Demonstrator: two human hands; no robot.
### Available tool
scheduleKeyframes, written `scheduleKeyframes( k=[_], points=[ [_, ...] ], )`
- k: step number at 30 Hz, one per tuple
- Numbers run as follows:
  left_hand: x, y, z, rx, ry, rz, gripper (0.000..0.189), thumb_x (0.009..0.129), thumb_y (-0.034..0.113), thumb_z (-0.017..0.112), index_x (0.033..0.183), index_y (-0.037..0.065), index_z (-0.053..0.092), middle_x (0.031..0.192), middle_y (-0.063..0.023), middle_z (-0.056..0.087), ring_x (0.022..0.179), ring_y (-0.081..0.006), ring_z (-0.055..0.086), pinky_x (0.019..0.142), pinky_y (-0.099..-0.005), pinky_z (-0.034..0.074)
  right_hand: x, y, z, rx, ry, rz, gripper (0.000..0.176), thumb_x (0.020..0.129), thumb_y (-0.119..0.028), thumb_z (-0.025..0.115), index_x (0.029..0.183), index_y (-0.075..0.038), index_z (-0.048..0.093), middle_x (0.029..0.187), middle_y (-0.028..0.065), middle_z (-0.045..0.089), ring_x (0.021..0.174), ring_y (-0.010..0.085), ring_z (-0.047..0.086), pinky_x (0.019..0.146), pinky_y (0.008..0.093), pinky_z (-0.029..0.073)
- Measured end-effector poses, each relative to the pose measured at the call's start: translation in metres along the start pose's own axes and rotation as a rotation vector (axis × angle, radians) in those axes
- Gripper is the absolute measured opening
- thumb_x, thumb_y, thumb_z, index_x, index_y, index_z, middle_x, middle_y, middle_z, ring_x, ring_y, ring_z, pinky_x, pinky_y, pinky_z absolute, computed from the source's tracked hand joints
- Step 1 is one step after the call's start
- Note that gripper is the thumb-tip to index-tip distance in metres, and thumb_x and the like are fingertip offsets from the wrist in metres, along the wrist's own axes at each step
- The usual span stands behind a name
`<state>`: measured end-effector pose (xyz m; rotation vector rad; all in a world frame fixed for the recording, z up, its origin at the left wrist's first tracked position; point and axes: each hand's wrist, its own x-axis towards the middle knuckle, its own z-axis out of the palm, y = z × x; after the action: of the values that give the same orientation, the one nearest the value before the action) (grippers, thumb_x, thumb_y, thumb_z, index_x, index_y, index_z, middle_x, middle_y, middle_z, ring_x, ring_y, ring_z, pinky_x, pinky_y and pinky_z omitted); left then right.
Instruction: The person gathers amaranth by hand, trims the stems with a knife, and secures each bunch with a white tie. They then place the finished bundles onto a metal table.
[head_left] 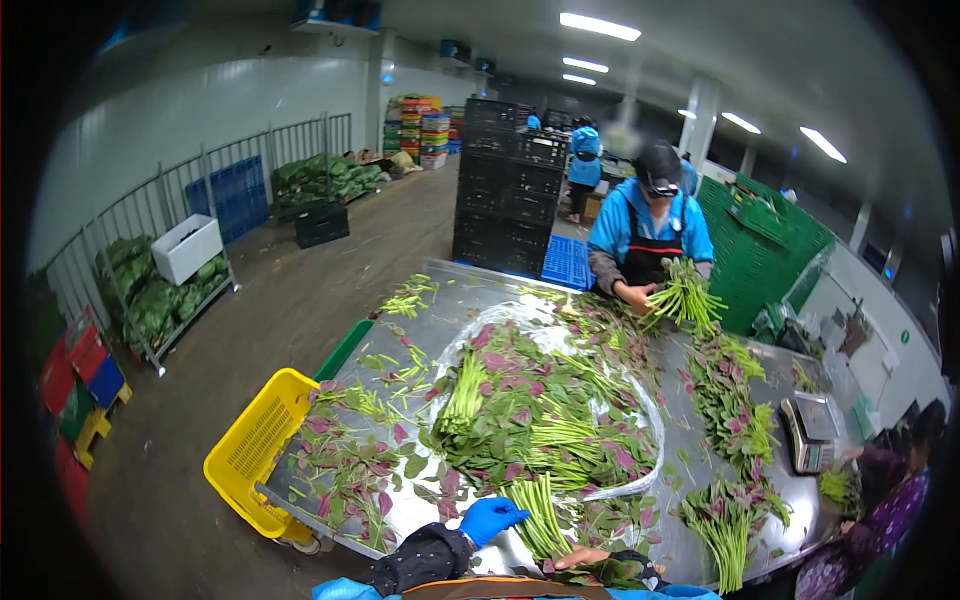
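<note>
My left hand [490, 520], in a blue glove, touches the left side of a bunch of green stems [540, 515] at the table's near edge, its fingers pressed together. My bare right hand [582, 557] lies at the lower right of the same bunch, its fingers round the leafy end. Just beyond my hands, a large heap of red-green leafy vegetables [530, 410] lies on clear plastic on the metal table [690, 440]. Loose leaves and cut stems [345, 460] are scattered to the left.
A yellow basket [255, 450] stands at the table's left edge. Across the table, a co-worker [655, 225] holds a bunch. Sorted bunches [725, 520] and a scale [812, 430] lie right, near another person [890, 500]. Black crates [505, 190] are stacked behind.
</note>
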<state>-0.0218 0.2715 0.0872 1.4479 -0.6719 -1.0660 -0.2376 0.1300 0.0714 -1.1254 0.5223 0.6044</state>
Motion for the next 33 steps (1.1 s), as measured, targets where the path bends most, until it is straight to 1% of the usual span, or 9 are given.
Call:
scheduleKeyframes(
  k=[4, 7, 11, 19, 23, 27, 29, 32, 33],
  points=[
    [0.006, 0.010, -0.012, 0.607, -0.138, -0.008, 0.058, 0.064, 0.062, 0.070, 0.065, 0.004, 0.065, 0.058, -0.0074, 0.059, 0.056, -0.0174, 0.057, 0.058, -0.0318, 0.046, 0.000, -0.010, 0.012, 0.021, 0.056, 0.032, 0.043, 0.079, -0.024, 0.065, 0.115, -0.004, 0.054, 0.107, 0.0042, 0.059, 0.096, 0.0128, 0.053, 0.084, 0.0278, 0.041],
    [0.010, 0.012, -0.022, 0.334, -0.310, -0.141, 0.049, 0.070, 0.052, 0.071, 0.066, 0.004, 0.068, 0.062, -0.0052, 0.064, 0.051, -0.0141, 0.057, 0.051, -0.0275, 0.048, 0.003, -0.018, 0.021, 0.038, 0.108, 0.046, 0.043, 0.079, -0.024, 0.065, 0.116, -0.004, 0.053, 0.107, 0.0042, 0.059, 0.097, 0.0127, 0.053, 0.084, 0.0278, 0.041],
    [0.016, 0.000, -0.032, 0.164, -0.435, -0.138, 0.038, 0.073, 0.040, 0.073, 0.070, 0.003, 0.069, 0.065, -0.0042, 0.065, 0.048, -0.0114, 0.057, 0.048, -0.0240, 0.049, 0.004, -0.027, 0.037, 0.078, 0.164, 0.059, 0.044, 0.079, -0.023, 0.065, 0.116, -0.004, 0.053, 0.107, 0.0043, 0.059, 0.097, 0.0127, 0.053, 0.085, 0.0278, 0.041],
    [0.031, 0.001, -0.047, 0.219, -0.610, -0.128, 0.032, 0.073, 0.039, 0.074, 0.075, 0.008, 0.071, 0.069, -0.0006, 0.067, 0.051, -0.0086, 0.059, 0.050, -0.0219, 0.047, 0.003, -0.031, 0.053, 0.150, 0.242, 0.038, 0.046, 0.079, -0.023, 0.066, 0.118, -0.004, 0.051, 0.108, 0.0045, 0.059, 0.098, 0.0127, 0.053, 0.085, 0.0277, 0.041],
    [0.034, -0.005, -0.051, -0.045, -0.602, -0.158, 0.027, 0.076, 0.031, 0.073, 0.077, 0.004, 0.069, 0.068, -0.0049, 0.066, 0.054, -0.0085, 0.058, 0.051, -0.0208, 0.047, 0.002, -0.030, 0.053, 0.182, 0.257, 0.031, 0.047, 0.079, -0.023, 0.066, 0.119, -0.004, 0.051, 0.108, 0.0046, 0.059, 0.098, 0.0126, 0.053, 0.085, 0.0277, 0.041],
    [0.059, -0.035, -0.063, -0.269, -0.369, -0.208, 0.027, 0.078, 0.027, 0.072, 0.086, 0.001, 0.068, 0.071, -0.0050, 0.065, 0.058, -0.0089, 0.059, 0.051, -0.0202, 0.048, -0.001, -0.029, 0.050, 0.202, 0.263, -0.003, 0.048, 0.079, -0.023, 0.066, 0.120, -0.004, 0.050, 0.108, 0.0047, 0.059, 0.098, 0.0126, 0.053, 0.086, 0.0277, 0.041],
    [0.053, -0.024, -0.071, -0.200, -0.197, -0.166, 0.024, 0.082, 0.024, 0.066, 0.090, 0.000, 0.067, 0.078, -0.0070, 0.067, 0.068, -0.0139, 0.064, 0.061, -0.0243, 0.049, -0.002, -0.024, 0.049, 0.204, 0.254, -0.033, 0.048, 0.079, -0.023, 0.066, 0.120, -0.004, 0.050, 0.108, 0.0048, 0.059, 0.099, 0.0126, 0.053, 0.086, 0.0277, 0.041],
    [0.061, -0.058, -0.072, -0.352, -0.033, -0.149, 0.025, 0.084, 0.022, 0.061, 0.092, 0.000, 0.067, 0.075, -0.0061, 0.066, 0.059, -0.0130, 0.062, 0.054, -0.0241, 0.048, -0.012, -0.014, 0.049, 0.206, 0.231, -0.075, 0.049, 0.079, -0.022, 0.066, 0.121, -0.004, 0.049, 0.108, 0.0048, 0.059, 0.099, 0.0125, 0.053, 0.086, 0.0277, 0.042],
    [0.051, -0.041, -0.075, -0.151, -0.043, -0.246, 0.029, 0.085, 0.027, 0.064, 0.088, -0.001, 0.065, 0.082, -0.0128, 0.067, 0.067, -0.0176, 0.064, 0.060, -0.0282, 0.052, -0.014, -0.009, 0.049, 0.215, 0.222, -0.088, 0.049, 0.079, -0.022, 0.066, 0.121, -0.004, 0.049, 0.108, 0.0049, 0.059, 0.099, 0.0125, 0.053, 0.086, 0.0277, 0.042]
  ],
)
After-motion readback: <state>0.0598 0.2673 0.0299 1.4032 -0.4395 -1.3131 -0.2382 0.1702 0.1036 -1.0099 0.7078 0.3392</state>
